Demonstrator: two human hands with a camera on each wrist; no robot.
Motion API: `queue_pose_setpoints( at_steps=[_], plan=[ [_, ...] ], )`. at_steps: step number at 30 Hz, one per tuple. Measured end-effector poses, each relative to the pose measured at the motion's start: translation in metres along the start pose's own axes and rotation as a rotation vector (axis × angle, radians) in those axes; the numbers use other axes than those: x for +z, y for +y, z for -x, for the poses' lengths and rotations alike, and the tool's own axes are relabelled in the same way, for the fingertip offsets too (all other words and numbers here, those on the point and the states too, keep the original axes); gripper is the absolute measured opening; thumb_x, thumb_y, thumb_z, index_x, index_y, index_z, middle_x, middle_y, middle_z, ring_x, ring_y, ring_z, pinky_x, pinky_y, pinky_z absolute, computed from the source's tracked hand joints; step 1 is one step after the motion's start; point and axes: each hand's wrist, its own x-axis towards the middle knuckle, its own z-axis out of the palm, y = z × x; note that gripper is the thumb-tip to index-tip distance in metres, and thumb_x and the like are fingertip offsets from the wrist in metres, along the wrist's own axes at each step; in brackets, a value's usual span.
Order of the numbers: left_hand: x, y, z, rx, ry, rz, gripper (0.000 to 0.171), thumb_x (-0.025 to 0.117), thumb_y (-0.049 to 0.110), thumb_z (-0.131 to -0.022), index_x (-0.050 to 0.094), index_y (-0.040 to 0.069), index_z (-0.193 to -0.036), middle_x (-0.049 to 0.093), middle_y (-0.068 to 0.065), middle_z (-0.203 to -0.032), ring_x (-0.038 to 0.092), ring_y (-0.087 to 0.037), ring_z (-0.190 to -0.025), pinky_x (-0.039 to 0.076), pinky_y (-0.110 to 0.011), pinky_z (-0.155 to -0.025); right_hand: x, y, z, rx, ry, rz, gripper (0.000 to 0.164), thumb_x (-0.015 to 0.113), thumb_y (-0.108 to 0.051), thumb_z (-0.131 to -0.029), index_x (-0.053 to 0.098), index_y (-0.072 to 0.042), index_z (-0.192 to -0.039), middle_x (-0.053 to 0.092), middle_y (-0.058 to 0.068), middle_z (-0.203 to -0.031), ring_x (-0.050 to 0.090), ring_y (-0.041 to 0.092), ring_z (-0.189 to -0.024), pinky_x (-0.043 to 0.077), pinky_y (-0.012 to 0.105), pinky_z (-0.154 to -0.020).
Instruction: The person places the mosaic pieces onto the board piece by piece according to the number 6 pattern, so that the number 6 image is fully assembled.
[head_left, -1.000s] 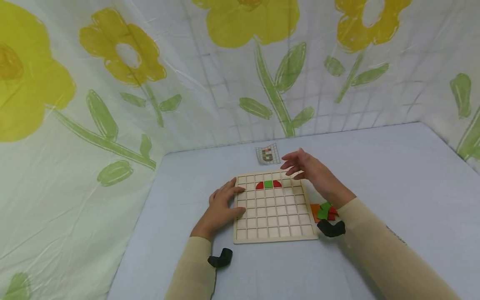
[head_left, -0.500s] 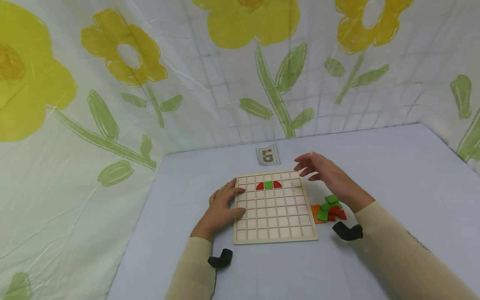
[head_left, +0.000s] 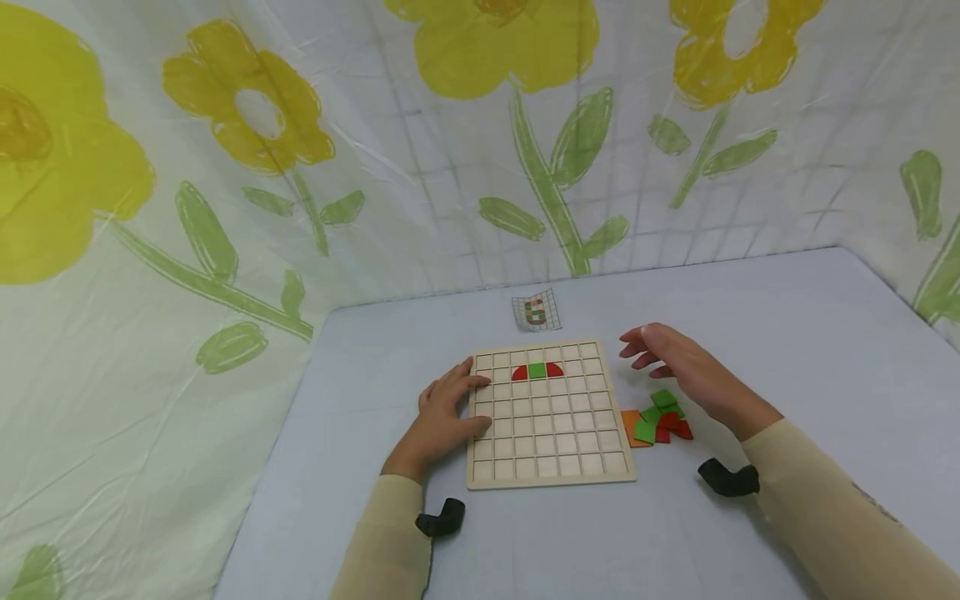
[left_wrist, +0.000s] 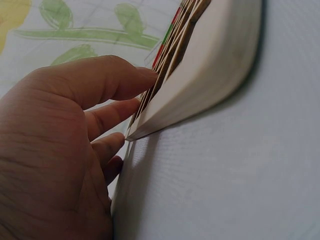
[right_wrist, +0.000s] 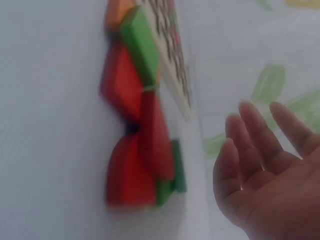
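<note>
A square wooden grid board (head_left: 553, 425) lies on the table. One green square tile (head_left: 537, 370) sits between two red rounded tiles (head_left: 554, 369) in a row near its far side. My left hand (head_left: 447, 412) rests at the board's left edge, with thumb and fingertips on the rim; the left wrist view shows the thumb (left_wrist: 112, 75) over the grid. My right hand (head_left: 686, 367) hovers to the right of the board, holding nothing, its fingers loosely bent. Below it is a small pile of green, red and orange tiles (head_left: 647, 430), also close up in the right wrist view.
A small creased paper (head_left: 536, 310) with a printed grid pattern lies just beyond the board. The table (head_left: 787, 350) has a pale cover. A curtain (head_left: 427, 192) with yellow flowers hangs behind it and at the left.
My right hand has moved from above the board's far right corner to the right and toward me, uncovering more of the tile pile. The left hand and the board have stayed in place.
</note>
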Motion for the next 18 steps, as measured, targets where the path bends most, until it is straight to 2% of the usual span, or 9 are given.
queue_pose_setpoints(
  at_steps=[13, 18],
  plan=[
    [0.0, -0.001, 0.001, -0.005, 0.002, 0.004, 0.06, 0.08, 0.03, -0.088, 0.066, 0.024, -0.145, 0.025, 0.008, -0.177, 0.017, -0.02, -0.163, 0.0, -0.052, -0.126, -0.013, 0.026, 0.011, 0.061, 0.004, -0.017, 0.058, 0.036, -0.046, -0.119, 0.055, 0.0, -0.149, 0.064, 0.017, -0.14, 0.059, 0.035, -0.123, 0.053, 0.029, -0.096],
    [-0.001, 0.001, 0.001, 0.002, 0.001, 0.018, 0.059, 0.08, 0.03, -0.088, 0.066, 0.024, -0.145, 0.025, 0.007, -0.178, 0.017, -0.021, -0.163, 0.0, -0.052, -0.126, -0.016, 0.038, 0.013, 0.072, 0.002, 0.006, 0.051, 0.046, -0.041, -0.118, 0.057, -0.001, -0.147, 0.065, 0.017, -0.139, 0.06, 0.034, -0.122, 0.053, 0.028, -0.095]
  ],
)
